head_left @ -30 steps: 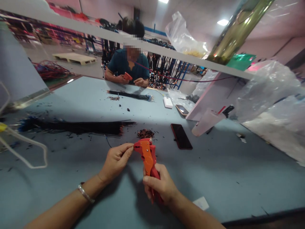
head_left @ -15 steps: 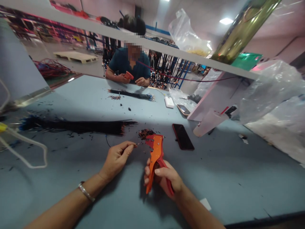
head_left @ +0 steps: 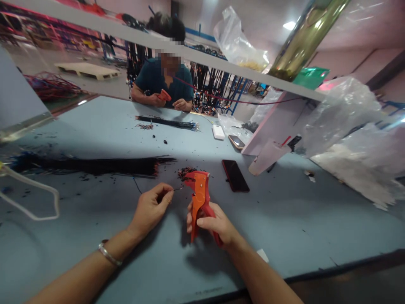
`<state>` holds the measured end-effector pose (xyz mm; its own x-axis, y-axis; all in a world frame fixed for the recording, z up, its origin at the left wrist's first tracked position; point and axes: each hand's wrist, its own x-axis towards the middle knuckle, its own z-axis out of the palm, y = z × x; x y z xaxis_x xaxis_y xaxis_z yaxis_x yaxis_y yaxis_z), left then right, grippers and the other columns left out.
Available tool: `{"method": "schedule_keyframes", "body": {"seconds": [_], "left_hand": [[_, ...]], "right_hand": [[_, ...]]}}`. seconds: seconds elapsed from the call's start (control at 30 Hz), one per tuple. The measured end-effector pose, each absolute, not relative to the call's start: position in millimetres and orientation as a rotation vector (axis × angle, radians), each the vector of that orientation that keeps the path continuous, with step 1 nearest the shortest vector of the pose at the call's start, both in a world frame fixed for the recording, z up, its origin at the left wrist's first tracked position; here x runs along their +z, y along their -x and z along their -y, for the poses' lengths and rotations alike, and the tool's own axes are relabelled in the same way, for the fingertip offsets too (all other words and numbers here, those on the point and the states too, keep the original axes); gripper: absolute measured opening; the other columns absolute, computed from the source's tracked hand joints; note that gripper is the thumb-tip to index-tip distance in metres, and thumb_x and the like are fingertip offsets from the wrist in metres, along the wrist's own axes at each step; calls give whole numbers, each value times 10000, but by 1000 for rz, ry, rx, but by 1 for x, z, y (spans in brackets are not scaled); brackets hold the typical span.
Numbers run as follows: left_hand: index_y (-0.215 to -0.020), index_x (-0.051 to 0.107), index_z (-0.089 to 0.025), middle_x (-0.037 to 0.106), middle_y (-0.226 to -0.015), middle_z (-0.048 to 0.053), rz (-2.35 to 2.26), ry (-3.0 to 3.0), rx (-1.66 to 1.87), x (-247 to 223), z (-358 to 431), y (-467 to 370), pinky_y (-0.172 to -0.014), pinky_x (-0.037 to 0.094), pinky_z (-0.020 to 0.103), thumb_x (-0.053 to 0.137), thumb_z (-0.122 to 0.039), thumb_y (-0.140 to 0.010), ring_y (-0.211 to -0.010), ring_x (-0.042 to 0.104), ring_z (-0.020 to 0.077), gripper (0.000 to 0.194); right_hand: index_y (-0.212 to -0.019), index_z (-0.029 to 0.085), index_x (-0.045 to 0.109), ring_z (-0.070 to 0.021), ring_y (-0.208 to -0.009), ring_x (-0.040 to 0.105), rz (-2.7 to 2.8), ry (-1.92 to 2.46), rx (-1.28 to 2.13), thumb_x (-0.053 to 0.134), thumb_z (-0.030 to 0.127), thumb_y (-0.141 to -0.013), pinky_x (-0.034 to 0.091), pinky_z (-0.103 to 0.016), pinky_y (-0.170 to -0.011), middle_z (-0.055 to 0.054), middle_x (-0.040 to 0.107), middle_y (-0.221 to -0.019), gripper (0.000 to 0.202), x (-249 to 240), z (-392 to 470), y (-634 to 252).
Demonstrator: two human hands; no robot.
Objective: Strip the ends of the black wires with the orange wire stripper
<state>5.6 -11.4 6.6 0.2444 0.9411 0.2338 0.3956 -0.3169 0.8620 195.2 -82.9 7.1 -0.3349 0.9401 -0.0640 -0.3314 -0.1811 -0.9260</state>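
Observation:
Between thumb and fingers, my left hand (head_left: 154, 207) pinches a thin black wire (head_left: 177, 189), whose end sticks out to the right toward the tool. My right hand (head_left: 211, 223) is wrapped round the handles of an orange and red wire stripper (head_left: 200, 192). The stripper's jaws point up and left, a small gap away from the wire end. Just behind the jaws lies a small heap of cut insulation scraps (head_left: 183, 172). A long bundle of black wires (head_left: 107, 166) with coppery ends stretches across the table, beyond my left hand.
A dark phone (head_left: 236, 175) lies right of the stripper, near a leaning white cup (head_left: 268, 157). Across the table (head_left: 104, 126), a co-worker (head_left: 163, 82) holds a similar red tool behind another wire bundle (head_left: 167, 122). A white looped cord (head_left: 38, 217) lies at left; plastic bags (head_left: 344, 114) fill the right.
The whole view has shifted a little, so things appear further left. The stripper's handles look closer together, and more of the wire end shows beyond my left fingers.

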Motion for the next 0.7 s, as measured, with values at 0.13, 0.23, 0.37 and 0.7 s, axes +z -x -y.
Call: {"method": "schedule_keyframes", "body": {"seconds": [0.13,0.23,0.37,0.7], "left_hand": [[-716,611,-161,557,-622,-23,-1207,-1773,1034,7,16,-10,-576,407,206,533,-330,-793,-595,511,124,201],[-715,622,-157,588,-637,-10,-1096,-1664,1022,13,20,-12,-580,430,212,565,-315,-761,-618,531,138,174],[-689,603,-164,600,-650,-18,-981,-1557,1031,16,24,-12,-580,448,206,648,-243,-649,-624,538,137,99],[-698,593,-164,624,-657,-23,-892,-1475,977,12,24,-15,-614,466,220,637,-248,-690,-616,543,132,96]], "right_hand": [[-998,170,527,-147,-665,552,1540,1141,1206,584,254,-723,459,-279,-634,-16,593,-793,293,20,88,-194],[-1031,169,546,-179,-738,558,1850,1324,636,534,198,-689,456,-304,-700,-49,614,-864,344,22,91,-191],[-1112,142,548,-246,-816,569,2077,1436,159,529,217,-654,450,-366,-740,-116,627,-936,464,13,91,-186],[-1109,131,551,-260,-830,566,2077,1503,50,527,204,-645,437,-378,-746,-122,634,-943,470,6,86,-187]]}}
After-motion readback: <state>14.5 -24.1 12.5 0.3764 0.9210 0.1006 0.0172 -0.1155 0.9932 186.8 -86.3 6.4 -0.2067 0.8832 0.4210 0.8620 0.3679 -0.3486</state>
